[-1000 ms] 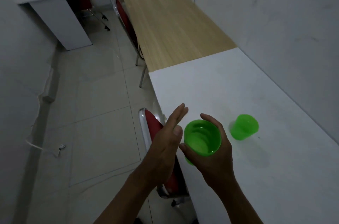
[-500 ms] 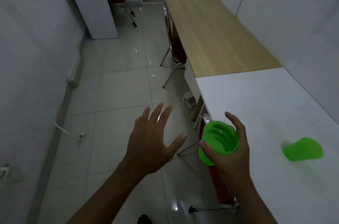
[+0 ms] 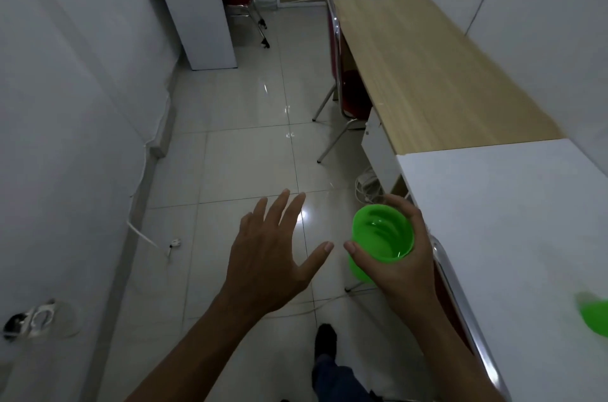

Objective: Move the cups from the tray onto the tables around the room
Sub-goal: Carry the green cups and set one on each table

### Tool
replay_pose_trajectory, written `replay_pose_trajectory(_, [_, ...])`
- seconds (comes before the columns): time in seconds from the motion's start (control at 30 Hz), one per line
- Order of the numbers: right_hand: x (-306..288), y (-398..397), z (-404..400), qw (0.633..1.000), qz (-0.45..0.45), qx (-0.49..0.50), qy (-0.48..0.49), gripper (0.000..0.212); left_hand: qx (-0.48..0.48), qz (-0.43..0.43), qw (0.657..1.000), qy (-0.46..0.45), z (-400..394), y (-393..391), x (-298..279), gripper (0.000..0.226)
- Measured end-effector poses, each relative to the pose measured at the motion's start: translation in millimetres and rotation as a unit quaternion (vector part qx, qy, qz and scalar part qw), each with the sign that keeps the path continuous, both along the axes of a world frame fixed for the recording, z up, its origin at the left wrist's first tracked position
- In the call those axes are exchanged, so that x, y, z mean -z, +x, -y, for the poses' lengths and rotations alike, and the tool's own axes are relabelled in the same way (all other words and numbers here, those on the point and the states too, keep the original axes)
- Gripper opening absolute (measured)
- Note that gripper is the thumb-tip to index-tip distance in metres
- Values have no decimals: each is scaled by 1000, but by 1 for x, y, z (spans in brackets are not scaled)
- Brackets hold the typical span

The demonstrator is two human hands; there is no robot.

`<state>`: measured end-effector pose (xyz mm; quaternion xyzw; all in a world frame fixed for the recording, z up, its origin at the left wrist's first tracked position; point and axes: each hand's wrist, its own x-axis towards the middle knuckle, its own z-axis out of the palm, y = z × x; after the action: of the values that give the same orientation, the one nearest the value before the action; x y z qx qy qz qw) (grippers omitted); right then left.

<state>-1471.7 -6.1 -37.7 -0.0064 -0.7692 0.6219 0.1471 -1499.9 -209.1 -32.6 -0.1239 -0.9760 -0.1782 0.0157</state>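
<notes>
My right hand (image 3: 403,265) grips a green plastic cup (image 3: 381,234) upright over the floor, just left of the white table (image 3: 500,220). The cup's mouth faces up toward me. My left hand (image 3: 269,257) hovers beside it, flat, fingers spread and holding nothing. A second green cup (image 3: 595,316) rests on the white table at the far right edge of the view, partly cut off and blurred. No tray is in view.
A wooden table (image 3: 427,72) stands beyond the white one along the right wall, with a red chair (image 3: 342,79) tucked under it. Another red chair (image 3: 460,303) stands at the white table beside my right arm. A white desk (image 3: 197,7) stands far left. Cables lie on the tiled floor.
The view has swung left and forward along the room. My right hand with the cup has left the white table's top. The resting cup has slid to the right edge. My left hand spread open.
</notes>
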Motion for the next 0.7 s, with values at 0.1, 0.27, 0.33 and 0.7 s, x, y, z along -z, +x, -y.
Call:
replay_pose_trajectory(0.1, [8, -31, -1, 1000, 0, 2, -3, 79, -4, 1, 1000, 8, 0, -27, 4, 88])
replay_pose_trajectory(0.27, [23, -97, -19, 1000, 7, 1, -20, 79, -8, 10, 1000, -19, -12, -93, 8, 86])
replay_pose_trajectory(0.33, [26, -126, -29, 1000, 9, 5, -28, 81, -6, 9, 999, -38, -19, -122, 6, 85])
replay_pose_trajectory(0.7, [9, -260, -71, 999, -7, 3, -41, 78, -4, 1, 998, -64, -59, -254, -3, 85])
